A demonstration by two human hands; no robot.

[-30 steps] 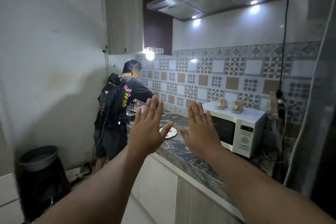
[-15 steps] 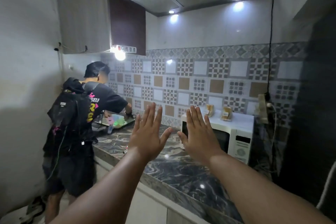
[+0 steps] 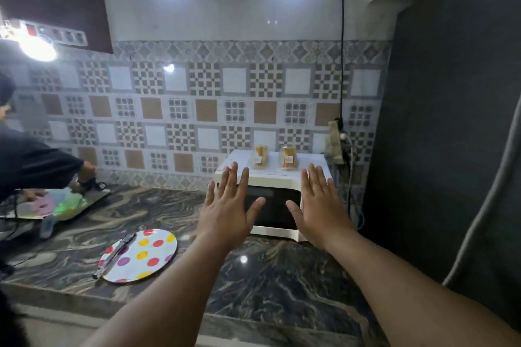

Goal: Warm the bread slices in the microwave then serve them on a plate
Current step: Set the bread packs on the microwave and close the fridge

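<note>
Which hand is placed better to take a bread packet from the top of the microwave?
Probably the right hand. It is open, holds nothing, and is raised just below the right bread packet on the microwave. The left hand, also open, sits nearer the left packet.

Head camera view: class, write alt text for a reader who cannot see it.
Two open hands, left hand and right hand, are raised before a closed white microwave with two wrapped bread packs on top. A polka-dot plate lies on the marble counter.

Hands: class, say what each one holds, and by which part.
Nothing. The left hand and right hand are both open and empty, raised before the microwave.
</note>
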